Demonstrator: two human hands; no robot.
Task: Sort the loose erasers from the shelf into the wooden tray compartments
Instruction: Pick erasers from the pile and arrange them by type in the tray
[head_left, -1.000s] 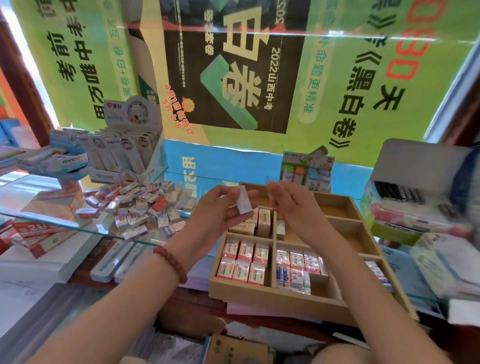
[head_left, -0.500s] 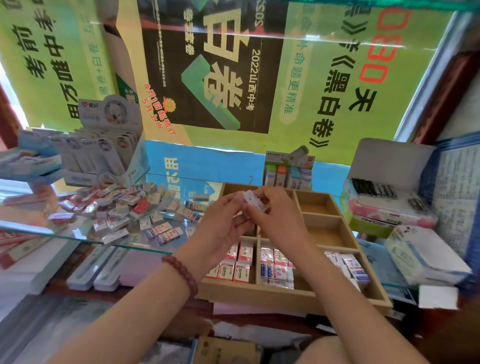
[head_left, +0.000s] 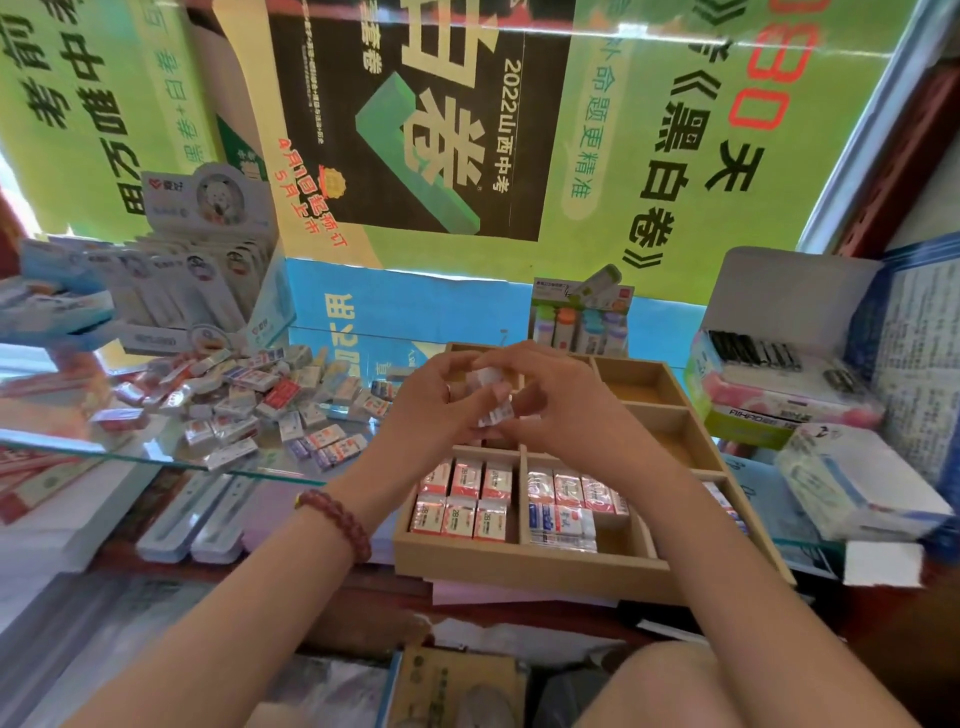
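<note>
A heap of loose erasers (head_left: 249, 405) lies on the glass shelf (head_left: 156, 452) at left. The wooden tray (head_left: 519, 564) sits in front of me; its near left compartments hold rows of red-and-white erasers (head_left: 462, 499) and blue-and-white erasers (head_left: 563, 519). Both hands meet above the tray's middle. My left hand (head_left: 436, 410) and my right hand (head_left: 556, 405) together pinch small white wrapped erasers (head_left: 493, 400) between their fingertips. How many erasers they hold is unclear.
A display box of correction tapes (head_left: 202, 280) stands behind the heap. An open box of pens (head_left: 769, 374) and a white packet (head_left: 857, 483) lie right of the tray. Glue sticks (head_left: 579, 322) stand behind it. Flat pen cases (head_left: 192, 525) lie below the shelf.
My hands have come closer together over the tray's middle, and my right hand now pinches the eraser that my left hand held alone a second ago. The view shifted left.
</note>
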